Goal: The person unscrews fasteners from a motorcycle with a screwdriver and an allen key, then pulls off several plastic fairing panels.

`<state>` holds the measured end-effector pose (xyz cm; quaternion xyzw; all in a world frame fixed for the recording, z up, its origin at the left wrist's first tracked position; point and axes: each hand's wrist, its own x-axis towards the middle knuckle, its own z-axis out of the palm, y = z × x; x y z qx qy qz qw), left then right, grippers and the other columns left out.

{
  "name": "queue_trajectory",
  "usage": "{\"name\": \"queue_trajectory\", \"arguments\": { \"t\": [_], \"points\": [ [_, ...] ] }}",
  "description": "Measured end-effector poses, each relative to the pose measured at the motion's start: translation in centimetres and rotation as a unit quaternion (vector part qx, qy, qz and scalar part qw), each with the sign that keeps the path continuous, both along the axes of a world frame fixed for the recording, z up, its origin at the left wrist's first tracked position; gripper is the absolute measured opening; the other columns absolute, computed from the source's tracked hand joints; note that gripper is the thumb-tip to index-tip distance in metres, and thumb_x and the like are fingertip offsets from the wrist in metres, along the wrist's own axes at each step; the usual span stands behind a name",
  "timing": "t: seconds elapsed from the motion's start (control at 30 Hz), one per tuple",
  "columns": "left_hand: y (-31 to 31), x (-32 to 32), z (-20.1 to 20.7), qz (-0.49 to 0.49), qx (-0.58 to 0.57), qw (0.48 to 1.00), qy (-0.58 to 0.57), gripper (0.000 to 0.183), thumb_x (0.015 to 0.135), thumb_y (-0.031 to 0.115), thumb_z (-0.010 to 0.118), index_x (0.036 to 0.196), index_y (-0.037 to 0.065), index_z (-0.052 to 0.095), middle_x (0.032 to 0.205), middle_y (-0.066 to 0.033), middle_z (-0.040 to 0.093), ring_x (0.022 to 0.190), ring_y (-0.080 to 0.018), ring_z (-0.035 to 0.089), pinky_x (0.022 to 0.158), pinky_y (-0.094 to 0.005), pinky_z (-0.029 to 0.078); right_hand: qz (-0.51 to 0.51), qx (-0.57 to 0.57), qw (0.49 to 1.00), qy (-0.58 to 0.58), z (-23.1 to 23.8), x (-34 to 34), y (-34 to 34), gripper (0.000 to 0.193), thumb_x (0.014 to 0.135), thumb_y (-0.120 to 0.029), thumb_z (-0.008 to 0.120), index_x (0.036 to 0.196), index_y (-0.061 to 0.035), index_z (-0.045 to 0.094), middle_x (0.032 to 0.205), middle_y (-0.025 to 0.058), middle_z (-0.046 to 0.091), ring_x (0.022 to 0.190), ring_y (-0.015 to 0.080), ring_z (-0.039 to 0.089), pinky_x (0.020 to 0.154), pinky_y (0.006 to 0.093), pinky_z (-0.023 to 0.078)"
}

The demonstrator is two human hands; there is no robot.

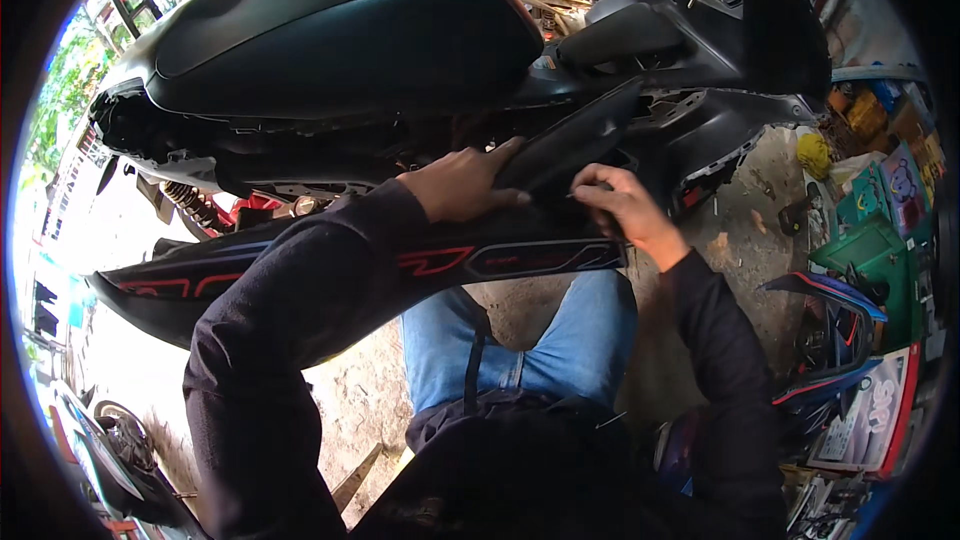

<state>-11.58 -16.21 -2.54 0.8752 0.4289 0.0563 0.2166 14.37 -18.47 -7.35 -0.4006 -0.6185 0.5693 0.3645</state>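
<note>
A long black motorcycle side panel (545, 258) with red and grey striping lies across my thighs, its narrow tail to the left. My left hand (458, 183) grips its upper edge, thumb and forefinger spread about a slanting black plastic piece (585, 135). Over the panel's right end, my right hand (625, 208) is closed in a pinch. A tiny pale tip shows at its fingertips, too small to name. Behind both hands stands a black scooter (340, 40) with a long seat, its side uncovered below the seat.
A green toolbox (880, 265) stands open on the right among boxes and parts. Before it lies a dark blue and red curved trim piece (860, 325). A spring shock absorber (185, 202) shows under the scooter's rear. Another motorcycle (110, 450) is at the lower left.
</note>
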Motion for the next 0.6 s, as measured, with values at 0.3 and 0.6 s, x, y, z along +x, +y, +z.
{"name": "queue_trajectory", "arguments": {
  "t": [0.3,0.6],
  "points": [
    [-1.1,11.7,9.9,-0.166,0.078,0.978,0.102,0.077,0.09,0.049,0.053,0.146,0.006,0.023,0.112,-0.0292,0.06,0.109,-0.0416,0.058,0.093,-0.0464,0.044,-0.098,0.012,0.995,0.019,2.9,6.2,-8.4,0.018,0.084,-0.02,0.067,0.089,-0.0036,0.062,0.066,-0.002,0.052,0.048,0.0043,0.047,0.042,0.0196,0.035],
    [-1.9,22.1,14.3,-0.355,0.207,0.894,0.181,0.072,0.089,0.047,0.054,0.145,0.01,0.03,0.119,-0.0223,0.06,0.116,-0.036,0.055,0.096,-0.0438,0.042,-0.252,0.096,0.956,0.114,2.4,11.1,-13.3,0.028,0.084,-0.028,0.07,0.093,-0.0032,0.061,0.058,-0.0002,0.051,0.046,0.0072,0.046,0.043,0.0212,0.034]
  ]
}}
